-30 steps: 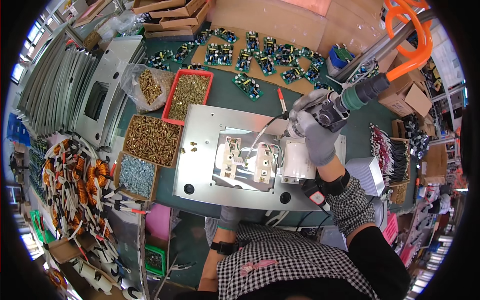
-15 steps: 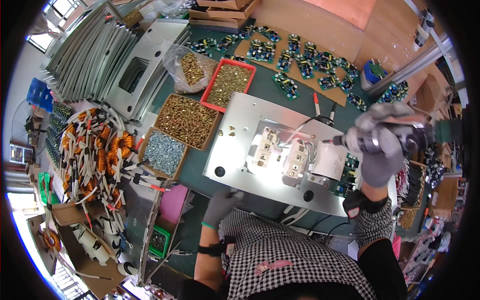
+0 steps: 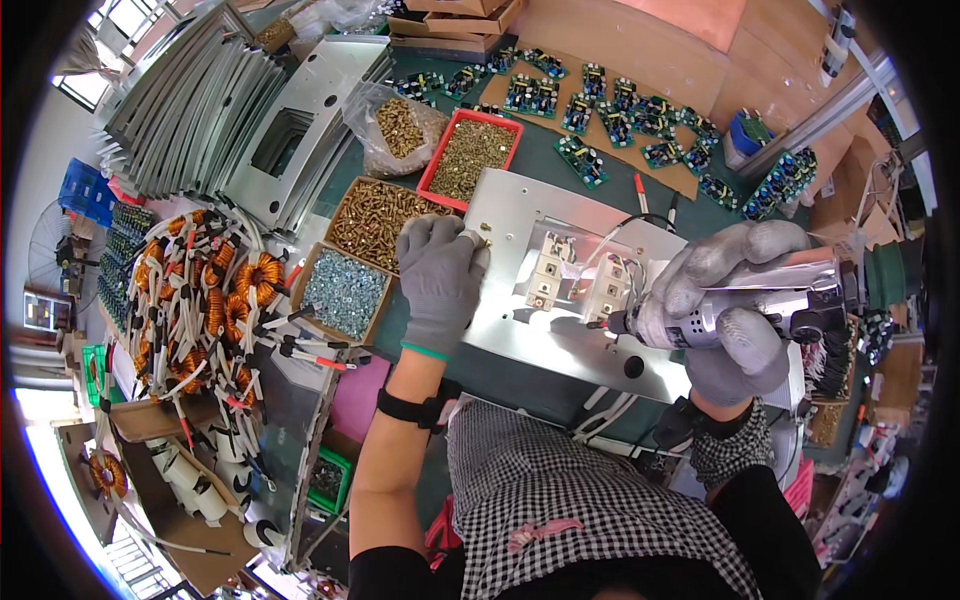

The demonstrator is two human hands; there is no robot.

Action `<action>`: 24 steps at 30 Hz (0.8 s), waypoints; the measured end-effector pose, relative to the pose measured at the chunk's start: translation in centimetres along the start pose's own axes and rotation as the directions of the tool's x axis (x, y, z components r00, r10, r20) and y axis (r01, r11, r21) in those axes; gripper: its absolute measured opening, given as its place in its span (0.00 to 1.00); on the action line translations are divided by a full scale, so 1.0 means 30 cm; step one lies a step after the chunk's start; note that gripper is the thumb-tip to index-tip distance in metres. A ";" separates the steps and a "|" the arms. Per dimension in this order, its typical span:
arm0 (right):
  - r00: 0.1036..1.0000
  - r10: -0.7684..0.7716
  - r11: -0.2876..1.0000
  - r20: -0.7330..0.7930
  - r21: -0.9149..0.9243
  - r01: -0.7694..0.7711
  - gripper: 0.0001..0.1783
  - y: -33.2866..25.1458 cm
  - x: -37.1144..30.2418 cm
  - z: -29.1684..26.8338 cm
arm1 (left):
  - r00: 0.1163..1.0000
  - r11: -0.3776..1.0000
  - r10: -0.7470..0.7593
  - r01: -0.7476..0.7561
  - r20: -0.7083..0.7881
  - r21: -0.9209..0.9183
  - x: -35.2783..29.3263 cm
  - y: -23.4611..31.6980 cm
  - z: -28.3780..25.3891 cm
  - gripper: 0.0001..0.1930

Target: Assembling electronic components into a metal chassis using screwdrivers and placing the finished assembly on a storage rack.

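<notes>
Driver [image 3: 712, 318] in right hand [image 3: 738, 352], panel [image 3: 505, 322] against left hand [image 3: 440, 280].

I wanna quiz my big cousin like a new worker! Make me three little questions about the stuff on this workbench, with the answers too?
1. Which of the person's hands is holding the silver power tool?
2. True or false: the red tray is filled with blue circuit boards.
3. Pick one. Where are the orange-wound coils heaped?
A) to the left of the flat metal panel
B) to the right of it
C) on top of it

Key:
1. The right hand.
2. False: it holds small gold-coloured metal parts.
3. A.
</notes>
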State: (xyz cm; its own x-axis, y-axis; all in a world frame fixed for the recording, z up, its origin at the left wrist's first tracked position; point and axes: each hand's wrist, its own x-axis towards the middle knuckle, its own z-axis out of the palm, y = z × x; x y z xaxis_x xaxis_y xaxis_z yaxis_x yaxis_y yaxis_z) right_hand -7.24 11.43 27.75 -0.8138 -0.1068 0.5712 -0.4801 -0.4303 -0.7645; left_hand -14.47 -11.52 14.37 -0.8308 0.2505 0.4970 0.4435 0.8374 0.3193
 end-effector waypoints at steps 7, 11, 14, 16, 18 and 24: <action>0.998 -0.058 0.996 0.039 0.067 0.055 0.25 0.029 0.015 0.019 | 0.994 0.903 0.044 0.002 0.095 -0.431 -0.088 0.074 -0.071 0.09; 0.995 -0.085 0.989 0.056 0.123 0.077 0.25 0.049 0.018 0.023 | 0.980 0.764 0.121 0.008 0.155 -0.646 -0.141 0.113 -0.098 0.10; 0.990 -0.102 0.988 0.103 0.131 0.088 0.24 0.065 0.020 0.025 | 0.983 0.650 0.016 0.128 0.181 -0.749 -0.158 0.125 -0.106 0.10; 0.989 -0.100 0.989 0.107 0.116 0.088 0.24 0.077 0.017 0.030 | 0.983 0.592 0.042 0.118 0.177 -0.797 -0.163 0.125 -0.104 0.09; 0.990 -0.104 0.988 0.097 0.120 0.093 0.23 0.084 0.014 0.035 | 0.985 0.607 0.037 0.113 0.170 -0.786 -0.167 0.124 -0.101 0.10; 0.995 -0.058 0.996 0.080 0.066 0.053 0.24 0.086 0.005 0.047 | 0.904 0.063 -0.032 0.428 0.427 -0.901 -0.206 0.141 -0.105 0.10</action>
State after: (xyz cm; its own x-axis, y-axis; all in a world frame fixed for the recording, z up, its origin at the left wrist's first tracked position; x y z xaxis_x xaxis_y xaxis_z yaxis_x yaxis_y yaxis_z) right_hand -8.15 9.02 26.29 -0.7555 -0.1532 0.6370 -0.4999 -0.4937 -0.7116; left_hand -6.41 -11.07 15.19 -0.9084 0.4074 0.0943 -0.0247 -0.2774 0.9604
